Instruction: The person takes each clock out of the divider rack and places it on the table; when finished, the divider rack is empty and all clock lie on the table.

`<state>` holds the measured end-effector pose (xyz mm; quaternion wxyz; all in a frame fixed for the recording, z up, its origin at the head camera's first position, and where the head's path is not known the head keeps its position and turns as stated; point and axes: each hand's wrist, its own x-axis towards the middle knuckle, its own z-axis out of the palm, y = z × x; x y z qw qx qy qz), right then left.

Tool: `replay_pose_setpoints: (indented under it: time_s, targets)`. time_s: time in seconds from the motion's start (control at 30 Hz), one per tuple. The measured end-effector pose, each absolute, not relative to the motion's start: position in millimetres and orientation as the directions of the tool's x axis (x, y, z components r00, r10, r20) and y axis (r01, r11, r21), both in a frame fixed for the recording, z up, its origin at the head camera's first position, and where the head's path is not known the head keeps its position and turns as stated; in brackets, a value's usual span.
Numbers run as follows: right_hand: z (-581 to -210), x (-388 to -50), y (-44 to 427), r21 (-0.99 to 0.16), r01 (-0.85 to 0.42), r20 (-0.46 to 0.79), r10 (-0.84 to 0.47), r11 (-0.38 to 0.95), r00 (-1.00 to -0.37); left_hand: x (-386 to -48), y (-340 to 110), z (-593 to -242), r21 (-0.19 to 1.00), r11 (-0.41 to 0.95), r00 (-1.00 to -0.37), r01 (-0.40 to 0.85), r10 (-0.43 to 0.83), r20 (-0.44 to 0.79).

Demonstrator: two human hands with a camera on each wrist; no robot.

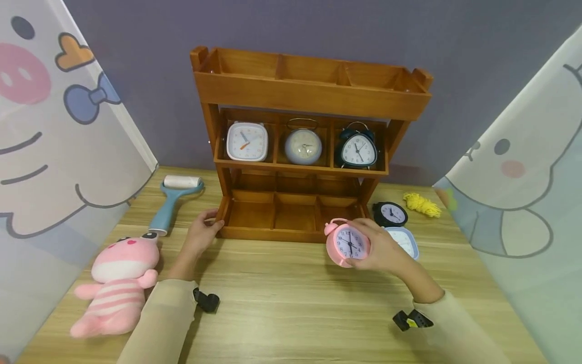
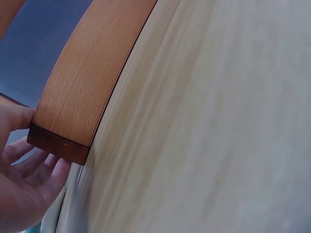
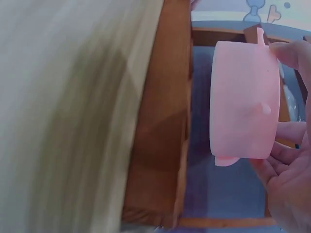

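My right hand (image 1: 379, 245) grips a pink alarm clock (image 1: 349, 243) by its side, in front of the right end of the wooden shelf's bottom tier (image 1: 273, 234). In the right wrist view the pink clock (image 3: 245, 99) is seen from its side, with the hand (image 3: 291, 165) around its edge. My left hand (image 1: 203, 233) holds the left front corner of the bottom tier; in the left wrist view the thumb and fingers of that hand (image 2: 29, 179) are around the wooden end (image 2: 87, 77). Three clocks stand in the middle tier: white (image 1: 247, 142), round (image 1: 303, 146) and dark green (image 1: 359, 150).
Right of the shelf lie a black clock (image 1: 390, 214), a blue-edged clock (image 1: 415, 244) and yellow string (image 1: 422, 204). On the left are a lint roller (image 1: 167, 207) and a pink plush toy (image 1: 115, 288). The shelf's top tier (image 1: 309, 96) overhangs the middle one.
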<state>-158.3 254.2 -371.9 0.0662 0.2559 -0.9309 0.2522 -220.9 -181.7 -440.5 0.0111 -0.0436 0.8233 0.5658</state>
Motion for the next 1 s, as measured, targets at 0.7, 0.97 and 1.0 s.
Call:
replay_pose_setpoints:
  time_s: [0.7, 0.97, 1.0]
  targets:
    - [-417.3, -142.8, 298.8, -0.351, -0.558, 0.195, -0.524, 0.752, -0.829, -221.0, -180.4, -439.8, 0.926, 0.368, -0.996, -0.083, -0.063, -0.064]
    - [-424.0, -143.6, 303.8, -0.398, -0.499, 0.138, -0.487, 0.77, -0.862, -219.8, -180.7, -439.4, 0.929, 0.36, -0.995, -0.086, -0.072, -0.064]
    - [-424.6, -143.4, 303.8, -0.399, -0.494, 0.136, -0.483, 0.772, -0.865, -219.6, -180.9, -439.8, 0.929, 0.36, -0.995, -0.089, -0.072, -0.068]
